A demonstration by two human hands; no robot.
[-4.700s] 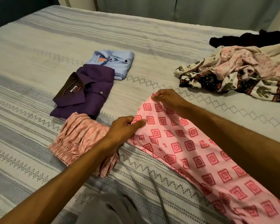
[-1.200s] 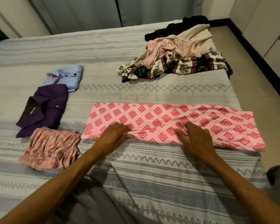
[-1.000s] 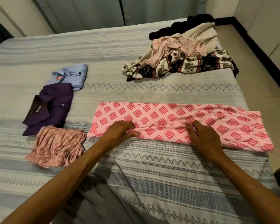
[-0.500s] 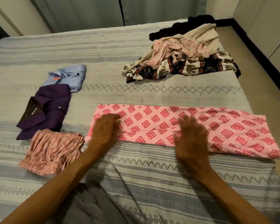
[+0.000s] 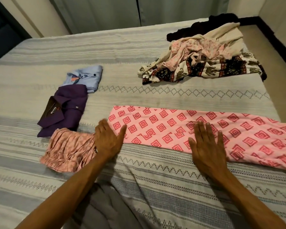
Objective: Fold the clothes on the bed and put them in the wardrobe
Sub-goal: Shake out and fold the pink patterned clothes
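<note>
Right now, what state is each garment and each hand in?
Pink diamond-print garment: laid flat in a long strip, not yet folded small.
Left hand: open, flat at the strip's left end.
Right hand: open, pressing the strip's near edge.
Purple shirt: folded.
Blue shirt: folded.
Peach garment: folded.
Clothes pile: unfolded.

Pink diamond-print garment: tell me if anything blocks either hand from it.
Nothing does. Both hands lie flat on the pink diamond-print garment: the left hand on its left end, the right hand on its near edge around the middle.
</note>
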